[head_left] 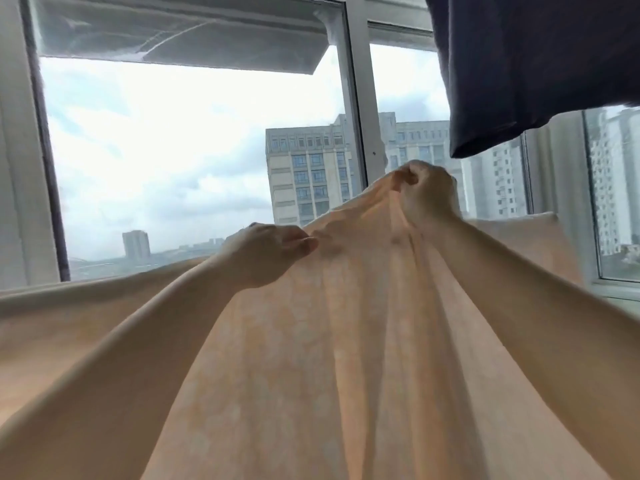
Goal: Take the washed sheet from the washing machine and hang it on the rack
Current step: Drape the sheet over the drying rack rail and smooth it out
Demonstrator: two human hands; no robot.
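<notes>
A pale peach sheet [311,358] with a faint pattern fills the lower half of the head view, raised and stretched up in front of me. My right hand [427,195] grips a bunched fold of its top edge, held high near the window post. Lower and to the left, my left hand [273,251] pinches the sheet's edge between thumb and fingers. Folds run down from both hands toward me. The rack is hidden from view.
A large window [173,150] with a grey frame and upright post [360,98] stands directly ahead, tall buildings outside. A dark navy cloth [533,64] hangs at the upper right, just above my right hand. More pale fabric lies behind at the right.
</notes>
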